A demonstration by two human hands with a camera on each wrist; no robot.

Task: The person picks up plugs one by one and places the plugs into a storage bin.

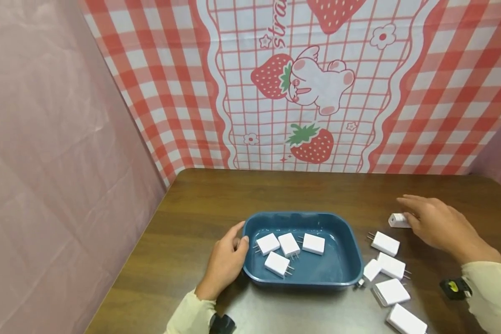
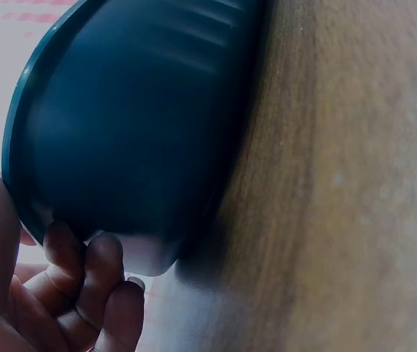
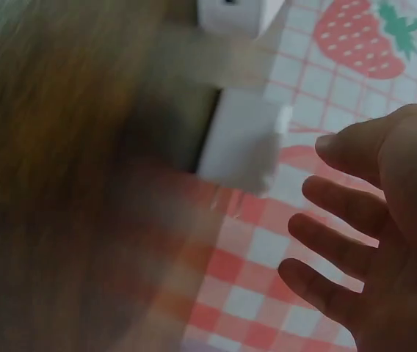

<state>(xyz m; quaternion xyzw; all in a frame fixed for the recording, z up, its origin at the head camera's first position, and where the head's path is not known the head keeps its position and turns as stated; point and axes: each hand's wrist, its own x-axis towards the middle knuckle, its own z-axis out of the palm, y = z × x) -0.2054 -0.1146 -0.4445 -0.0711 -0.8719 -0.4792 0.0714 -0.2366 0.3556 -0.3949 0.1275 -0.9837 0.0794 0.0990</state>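
A dark blue plastic tray [image 1: 305, 284] sits on the table, with several white plug chargers [image 1: 313, 244] lying inside it, metal prongs showing. My left hand [image 1: 227, 260] holds the tray's left end, thumb at the rim; in the left wrist view its curled fingers [image 2: 104, 271] touch the outer wall [image 2: 135, 132]. Over at the right, my right hand [image 1: 442, 227] hovers by a white charger [image 1: 398, 221] that it partly covers. In the right wrist view, the fingers [image 3: 333, 242] are spread and apart from a blurred charger [image 3: 241, 143].
Several more white chargers [image 1: 390, 292] lie loosely on the brown wooden table [image 1: 183, 218], right of the tray. Behind the table hangs a red-and-white strawberry cloth [image 1: 250, 139]; a pink cloth [image 1: 58, 162] hangs at the left.
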